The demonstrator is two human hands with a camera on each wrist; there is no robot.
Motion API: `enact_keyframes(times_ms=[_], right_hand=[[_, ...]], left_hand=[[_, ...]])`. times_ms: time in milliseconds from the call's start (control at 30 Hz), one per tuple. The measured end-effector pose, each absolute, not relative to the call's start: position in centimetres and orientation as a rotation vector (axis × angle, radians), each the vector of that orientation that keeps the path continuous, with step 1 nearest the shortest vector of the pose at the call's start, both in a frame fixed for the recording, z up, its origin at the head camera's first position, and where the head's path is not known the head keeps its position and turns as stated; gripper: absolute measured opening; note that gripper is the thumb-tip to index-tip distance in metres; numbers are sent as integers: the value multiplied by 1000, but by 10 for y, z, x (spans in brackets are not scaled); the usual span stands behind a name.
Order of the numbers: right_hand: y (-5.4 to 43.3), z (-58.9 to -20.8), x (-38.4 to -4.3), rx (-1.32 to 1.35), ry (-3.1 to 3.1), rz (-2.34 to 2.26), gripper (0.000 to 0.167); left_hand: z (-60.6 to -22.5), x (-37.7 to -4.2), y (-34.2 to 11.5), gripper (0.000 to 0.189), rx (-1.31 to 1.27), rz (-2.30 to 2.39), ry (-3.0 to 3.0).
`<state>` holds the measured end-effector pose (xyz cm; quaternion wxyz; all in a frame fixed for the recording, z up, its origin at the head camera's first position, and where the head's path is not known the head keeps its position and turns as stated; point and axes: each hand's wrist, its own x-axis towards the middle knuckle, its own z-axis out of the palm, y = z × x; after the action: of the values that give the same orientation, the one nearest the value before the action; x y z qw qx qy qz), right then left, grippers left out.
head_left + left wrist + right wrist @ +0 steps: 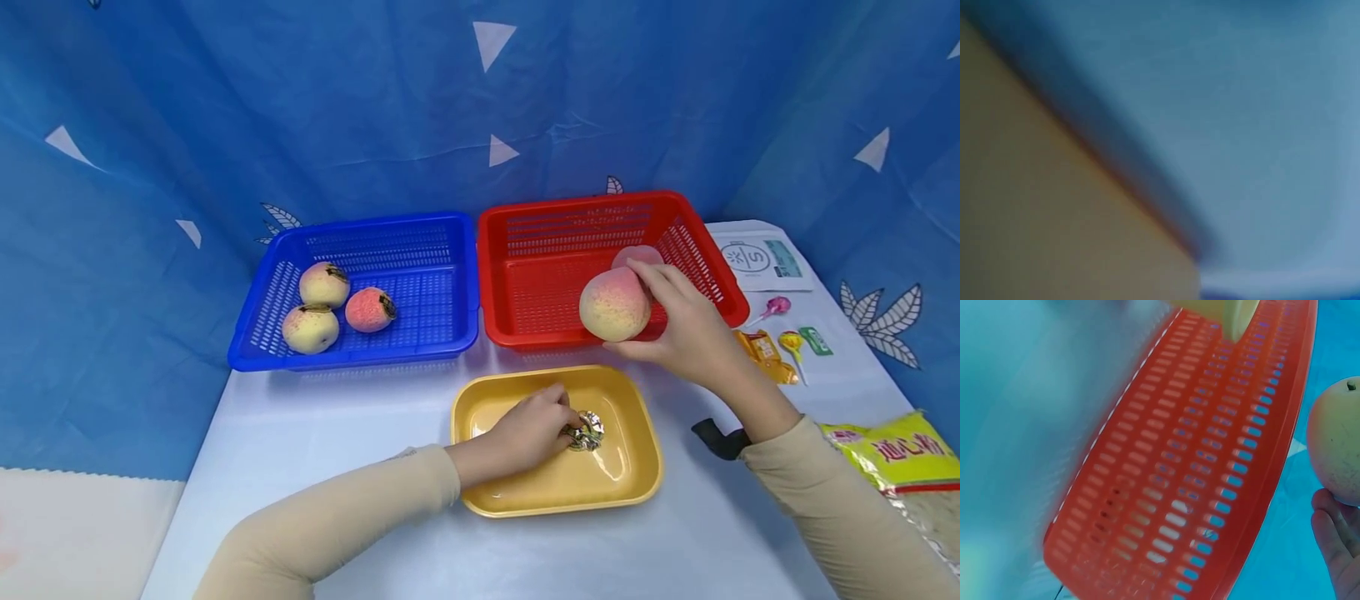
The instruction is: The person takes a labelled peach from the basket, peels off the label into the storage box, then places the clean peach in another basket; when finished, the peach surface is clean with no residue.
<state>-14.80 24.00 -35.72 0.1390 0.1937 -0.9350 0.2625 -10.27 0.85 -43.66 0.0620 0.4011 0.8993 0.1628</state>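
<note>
My right hand (686,329) grips a pink-and-yellow peach (617,307) over the front side of the red basket (525,340). In the right wrist view, fingertips (1325,503) press against the peach (1338,440) beside the basket's slotted wall (1166,462). Behind it, a pinkish round thing (636,255) shows partly inside the basket. My left hand (525,429) reaches into the yellow tray (480,502), its curled fingers pinching a shiny silvery wrapped piece (588,431); the fingers partly cover it. The left wrist view is blurred, with a tan surface (1054,219) across its lower left.
A blue basket (360,362) at left holds three peaches (324,285). Right of the red basket lie a white packet (761,258), lollipops (791,342), an orange wrapper (768,354) and a green one (815,341). A black object (716,437) and a yellow-green food bag (900,450) are nearer.
</note>
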Motion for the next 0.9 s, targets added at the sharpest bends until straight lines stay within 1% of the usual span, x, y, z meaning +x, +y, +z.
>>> enact_keyframes(times_ms=[100, 233, 333, 433, 533, 700, 800, 900], right_hand=[[247, -358, -150, 529, -2690, 780, 102], [258, -359, -154, 472, -2699, 820, 103], [267, -360, -159, 417, -2727, 855, 103], [278, -360, -166, 358, -2763, 892, 104], [288, -362, -176, 325, -2792, 943, 103], [298, -365, -195, 326, -2845, 1022, 103], [297, -369, -206, 354, -2885, 1025, 103], [290, -372, -217, 409, -2913, 1010, 101]], left_hand=[[-425, -100, 7, 13, 1255, 529, 2768], [-395, -101, 1, 24, 1264, 654, 2888], [-375, -109, -8, 33, 1194, 790, 3020], [-363, -124, -21, 42, 1044, 907, 3125], [-358, -139, -36, 56, 835, 915, 3172], [-360, -158, -51, 86, 535, 779, 3120], [-365, -165, -55, 100, 459, 714, 3069], [-371, -170, -56, 108, 432, 681, 3025]])
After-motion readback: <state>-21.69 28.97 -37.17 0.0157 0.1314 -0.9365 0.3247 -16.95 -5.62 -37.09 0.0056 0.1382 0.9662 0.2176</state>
